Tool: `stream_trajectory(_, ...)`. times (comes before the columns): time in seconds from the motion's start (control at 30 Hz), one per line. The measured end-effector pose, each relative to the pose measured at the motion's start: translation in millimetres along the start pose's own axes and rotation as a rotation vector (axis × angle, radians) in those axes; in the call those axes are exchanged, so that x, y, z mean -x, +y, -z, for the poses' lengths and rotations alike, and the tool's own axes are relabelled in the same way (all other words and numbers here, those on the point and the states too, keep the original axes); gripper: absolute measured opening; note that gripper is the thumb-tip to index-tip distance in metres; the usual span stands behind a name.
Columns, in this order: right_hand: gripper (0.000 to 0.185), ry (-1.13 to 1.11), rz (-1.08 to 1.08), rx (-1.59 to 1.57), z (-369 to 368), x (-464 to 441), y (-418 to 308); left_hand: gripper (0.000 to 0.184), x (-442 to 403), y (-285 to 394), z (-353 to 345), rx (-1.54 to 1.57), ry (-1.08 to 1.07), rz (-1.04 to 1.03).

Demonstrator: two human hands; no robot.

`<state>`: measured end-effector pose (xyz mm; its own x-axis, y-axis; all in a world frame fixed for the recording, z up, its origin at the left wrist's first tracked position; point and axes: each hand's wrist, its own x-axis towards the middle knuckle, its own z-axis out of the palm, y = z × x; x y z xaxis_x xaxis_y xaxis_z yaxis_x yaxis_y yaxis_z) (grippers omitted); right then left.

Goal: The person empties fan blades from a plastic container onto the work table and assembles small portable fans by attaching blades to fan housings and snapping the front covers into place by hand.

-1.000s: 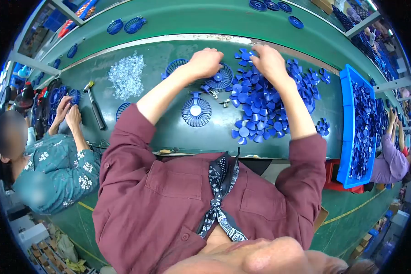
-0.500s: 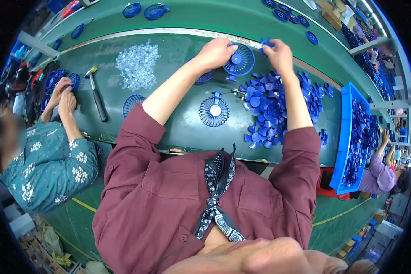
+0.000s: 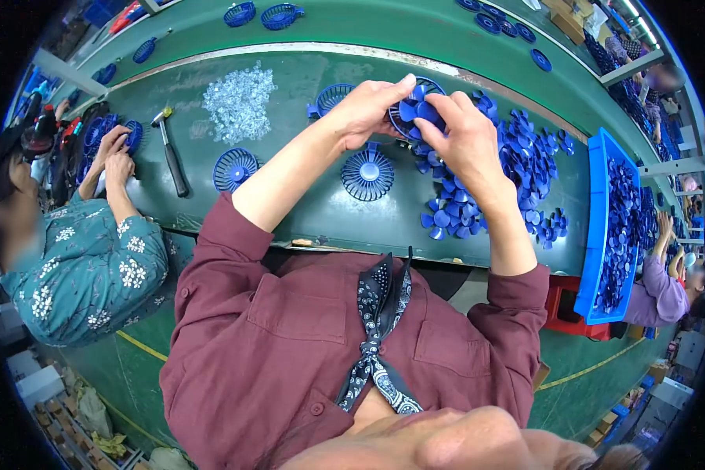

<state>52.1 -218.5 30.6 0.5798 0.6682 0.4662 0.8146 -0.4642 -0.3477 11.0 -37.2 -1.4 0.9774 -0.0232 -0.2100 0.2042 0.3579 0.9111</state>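
My left hand (image 3: 372, 110) grips a round blue fan housing (image 3: 399, 125) by its edge, thumb on the rim. Against that housing's front, my right hand (image 3: 464, 133) pinches a blue fan blade (image 3: 417, 106) between thumb and fingers. Below my hands, another blue housing (image 3: 367, 174) lies on the green table. One more housing (image 3: 335, 97) rests behind my left wrist, and another housing (image 3: 235, 170) is left of my left forearm. A heap of blue fan blades (image 3: 454, 210) spreads around and under my right hand.
Small clear plastic parts (image 3: 239, 103) are piled at the left, beside a hammer (image 3: 171, 153). A blue tray (image 3: 598, 227) of blades stands at the right edge. A co-worker's hands (image 3: 117, 153) are at the far left. Beyond the table, more blue parts (image 3: 282, 16) lie on a green belt.
My right hand has picked up a blade from the heap and brought it left to the housing. My left hand has taken hold of that housing and lifted it.
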Motion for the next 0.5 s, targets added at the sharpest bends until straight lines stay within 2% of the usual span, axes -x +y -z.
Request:
stream_trajectory(0.1, 0.029, -0.026, 0.052, 0.053, -3, 2, -3, 0.045, 9, -6, -3, 0.015, -0.025, -0.062)
stream_trajectory(0.23, 0.030, -0.010, 0.031, 0.012, -12, 7, -6, 0.027, 13, -19, -4, -0.173, 0.027, -0.148)
stream_trajectory(0.3, 0.036, 0.014, 0.043, -0.021, -12, 12, -11, 0.022, 17, -26, -5, -0.092, 0.066, -0.267)
stream_trajectory(0.33, 0.040, 0.054, 0.066, -0.058, -12, 15, -13, 0.024, 21, -27, -3, -0.109, 0.079, -0.254)
stream_trajectory(0.4, 0.051, 0.185, 0.138, -0.003, -5, 19, -11, 0.030, 32, -28, 1, -0.343, 0.121, -0.300)
stream_trajectory(0.47, 0.054, 0.116, 0.119, -0.059, 2, 20, -9, 0.032, 47, -26, 4, -0.516, 0.108, -0.364)
stream_trajectory(0.5, 0.057, -0.049, 0.093, -0.193, -1, 22, -3, 0.033, 55, -22, 3, -0.662, 0.094, -0.446)
